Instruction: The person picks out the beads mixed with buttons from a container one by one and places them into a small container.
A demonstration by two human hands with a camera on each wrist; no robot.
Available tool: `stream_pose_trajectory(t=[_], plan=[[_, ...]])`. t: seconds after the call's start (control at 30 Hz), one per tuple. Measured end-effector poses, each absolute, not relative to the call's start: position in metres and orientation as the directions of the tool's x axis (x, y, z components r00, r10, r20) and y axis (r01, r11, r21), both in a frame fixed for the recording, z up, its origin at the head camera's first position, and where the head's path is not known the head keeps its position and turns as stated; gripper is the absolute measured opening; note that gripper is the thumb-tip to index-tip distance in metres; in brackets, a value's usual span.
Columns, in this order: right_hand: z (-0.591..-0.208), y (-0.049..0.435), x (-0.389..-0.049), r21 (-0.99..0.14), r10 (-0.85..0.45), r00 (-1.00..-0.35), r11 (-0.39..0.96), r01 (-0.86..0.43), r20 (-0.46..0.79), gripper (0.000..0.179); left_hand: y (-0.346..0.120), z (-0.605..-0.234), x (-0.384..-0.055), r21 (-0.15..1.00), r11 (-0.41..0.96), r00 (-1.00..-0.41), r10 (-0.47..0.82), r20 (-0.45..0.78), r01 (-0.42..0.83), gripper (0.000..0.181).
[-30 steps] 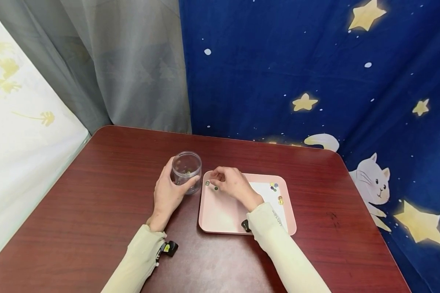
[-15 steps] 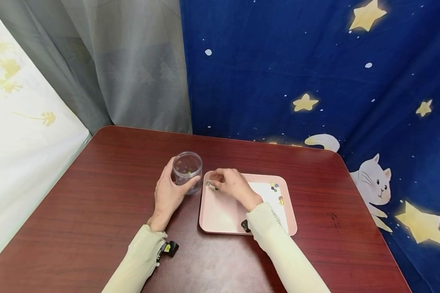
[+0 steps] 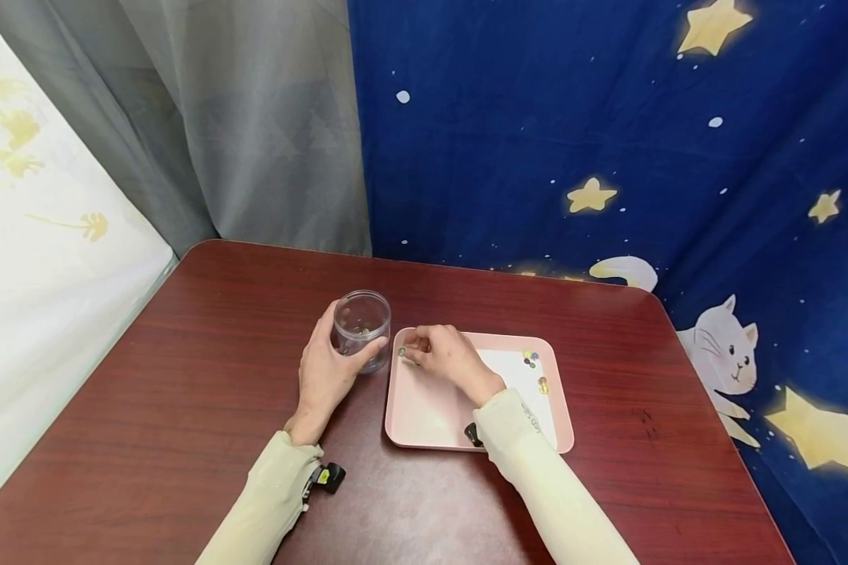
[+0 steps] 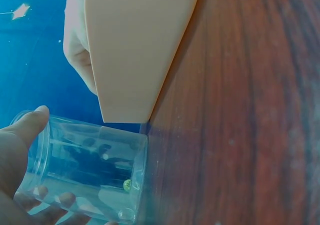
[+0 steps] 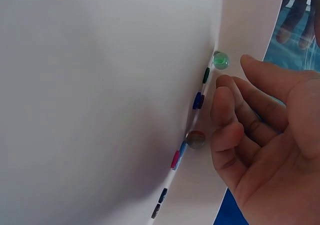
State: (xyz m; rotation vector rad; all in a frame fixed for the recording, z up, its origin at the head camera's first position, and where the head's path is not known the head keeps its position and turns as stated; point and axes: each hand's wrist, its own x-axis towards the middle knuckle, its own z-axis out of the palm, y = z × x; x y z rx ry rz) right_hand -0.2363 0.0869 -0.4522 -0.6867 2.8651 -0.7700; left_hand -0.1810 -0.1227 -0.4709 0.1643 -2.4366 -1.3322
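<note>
My left hand grips a clear plastic jar, its thumb on the near side and the fingers round the far side. A yellowish-green marble lies at the jar's bottom. My right hand is over the far left corner of a pink tray, fingers bent and thumb apart from them. Close to the thumb tip is a green glass marble. Another, brownish marble lies by the tray wall, near the curled fingers. I see nothing held in the right hand.
Several marbles lie at the tray's far right, with a yellow-orange pair below them. White lining covers the tray's right part. The tray stands on a dark red wooden table, and a blue curtain hangs behind.
The right hand's fingertips have shifted slightly toward the marble at the tray's far left corner. A dark green marble beneath them is now hidden in the head view. The left hand and jar stay put.
</note>
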Motion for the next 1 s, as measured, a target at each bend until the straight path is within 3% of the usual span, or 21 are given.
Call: stream_pose_trajectory(t=[1.0], plan=[[-0.4595, 0.0829, -0.2353, -0.442, -0.492, -0.869, 0.769, -0.462, 0.051, 0.012, -0.1234, -0.4684, -0.1819, 0.833, 0.548, -0.931, -0.262, 0.256, 0.074, 0.093]])
